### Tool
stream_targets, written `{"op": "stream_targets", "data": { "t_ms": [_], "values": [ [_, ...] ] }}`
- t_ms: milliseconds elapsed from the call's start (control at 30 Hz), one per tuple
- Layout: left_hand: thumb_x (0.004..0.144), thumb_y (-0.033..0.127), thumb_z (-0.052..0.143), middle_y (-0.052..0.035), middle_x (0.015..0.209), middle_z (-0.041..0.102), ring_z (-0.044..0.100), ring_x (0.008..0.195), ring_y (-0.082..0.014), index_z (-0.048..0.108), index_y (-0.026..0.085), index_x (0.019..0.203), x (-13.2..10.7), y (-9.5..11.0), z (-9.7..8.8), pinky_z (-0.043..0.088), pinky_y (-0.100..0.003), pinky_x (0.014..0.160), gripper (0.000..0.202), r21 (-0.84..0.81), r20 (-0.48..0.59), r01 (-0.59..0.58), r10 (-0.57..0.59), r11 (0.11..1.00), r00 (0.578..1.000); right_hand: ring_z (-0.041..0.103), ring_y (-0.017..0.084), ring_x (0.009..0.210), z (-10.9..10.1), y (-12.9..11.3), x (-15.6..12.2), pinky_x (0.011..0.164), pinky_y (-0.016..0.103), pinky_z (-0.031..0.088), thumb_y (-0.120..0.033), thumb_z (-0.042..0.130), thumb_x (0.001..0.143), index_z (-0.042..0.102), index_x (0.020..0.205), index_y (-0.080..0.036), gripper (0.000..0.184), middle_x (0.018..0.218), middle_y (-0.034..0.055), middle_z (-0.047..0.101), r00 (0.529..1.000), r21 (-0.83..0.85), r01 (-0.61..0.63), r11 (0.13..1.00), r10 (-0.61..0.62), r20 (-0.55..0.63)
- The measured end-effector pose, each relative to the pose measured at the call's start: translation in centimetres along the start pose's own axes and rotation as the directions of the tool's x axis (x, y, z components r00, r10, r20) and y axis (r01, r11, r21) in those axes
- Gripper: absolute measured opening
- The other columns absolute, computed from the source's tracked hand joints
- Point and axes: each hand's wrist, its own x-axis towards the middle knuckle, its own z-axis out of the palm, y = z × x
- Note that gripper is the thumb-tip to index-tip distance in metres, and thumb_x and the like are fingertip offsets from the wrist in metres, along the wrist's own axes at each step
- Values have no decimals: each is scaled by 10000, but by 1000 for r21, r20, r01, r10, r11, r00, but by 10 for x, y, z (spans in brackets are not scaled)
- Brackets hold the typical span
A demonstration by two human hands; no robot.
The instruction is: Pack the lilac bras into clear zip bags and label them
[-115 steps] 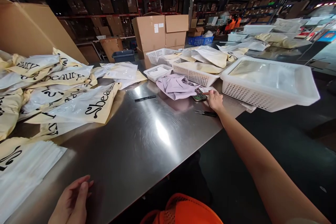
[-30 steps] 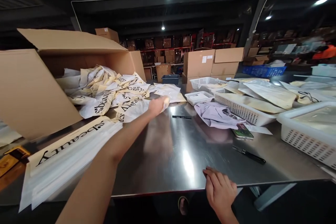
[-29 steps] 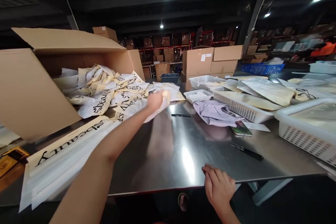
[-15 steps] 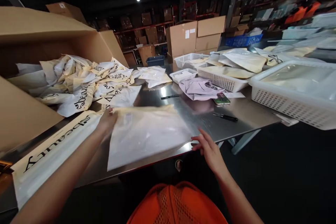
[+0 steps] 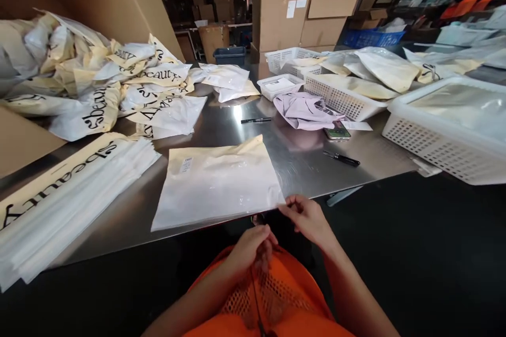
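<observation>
A flat white plastic mailing bag (image 5: pixel 215 184) with a cream top strip and a small barcode label lies along the table's near edge. At its near right corner, my right hand (image 5: pixel 306 218) pinches the bag between thumb and fingers. My left hand (image 5: pixel 253 245) is below the table edge, in front of my orange mesh vest (image 5: pixel 272 289). Its fingers are curled together, partly blurred, and nothing shows in them. To the left is a stack of long white bags (image 5: pixel 75 189) with a cream strip and black lettering.
An open cardboard box (image 5: pixel 146 16) at left spills filled lettered bags (image 5: pixel 103 105). Beyond the flat bag lie a black pen (image 5: pixel 255 120), lilac cloth (image 5: pixel 302 110), a phone (image 5: pixel 338 130) and a black-handled cutter (image 5: pixel 342 158). White baskets (image 5: pixel 443 147) stand at right.
My left hand has let go of the flat bag's upper left corner and come back to my body. My right hand has closed on its near right corner. The view has tipped downward.
</observation>
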Motion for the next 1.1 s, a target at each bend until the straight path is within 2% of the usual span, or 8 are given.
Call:
{"op": "stream_targets", "data": {
  "t_ms": [167,400,467,567,700,800,967,1100],
  "values": [
    [564,817,643,14,372,453,380,287,-88,521,174,573,30,1,29,149,-214,333,655,-158,-60,-111,103,981,993,410,78,423,19,6,-17,398,208,332,-608,617,765,511,663,-177,455,535,-37,473,933,336,-118,934,-12,359],
    [601,664,649,73,348,318,251,291,-51,362,221,500,-10,30,-26,148,-206,328,537,-256,-485,-311,157,915,860,329,45,356,-12,7,5,356,184,240,-438,694,648,364,572,-195,416,448,-64,380,994,648,30,761,46,-101],
    [645,608,647,85,377,303,249,315,-49,340,219,518,-40,28,-57,180,-201,340,511,-215,-642,-415,193,884,742,398,57,379,-25,6,16,361,170,294,-396,716,589,354,614,-201,412,472,-64,421,973,724,53,687,128,-193],
    [792,440,639,54,421,391,364,374,-81,398,203,502,-83,14,-86,282,-219,384,445,270,-819,-494,467,827,333,558,138,443,-21,5,18,378,216,417,-589,707,577,397,777,-227,517,562,-36,556,953,739,26,673,206,-221],
    [785,162,714,34,519,543,546,527,-113,488,186,522,-117,23,-80,394,-246,546,348,992,-57,-113,996,65,70,639,192,527,12,2,8,445,308,539,-694,744,573,329,998,-261,734,711,-45,632,948,674,103,732,133,-289],
    [752,258,785,-29,767,678,642,765,-215,659,210,762,-110,54,-52,454,-335,688,136,933,317,103,922,-346,220,626,170,542,26,0,5,466,294,547,-509,872,521,271,1026,-272,820,745,-60,639,937,618,186,764,52,-345],
    [844,295,651,-110,790,684,627,729,-264,688,146,852,-58,83,-32,404,-347,603,154,888,266,-1,511,-461,818,554,145,495,17,-7,13,445,279,491,-541,818,609,231,1011,-266,763,705,-50,603,932,524,271,807,-85,-351],
    [822,142,533,-41,612,598,528,551,-179,606,179,672,-42,113,-46,276,-302,519,170,920,270,-93,446,-381,853,508,143,490,0,-4,27,453,282,435,-592,722,700,244,1071,-256,692,700,-45,569,931,388,298,872,-175,-321]
  ]
}}
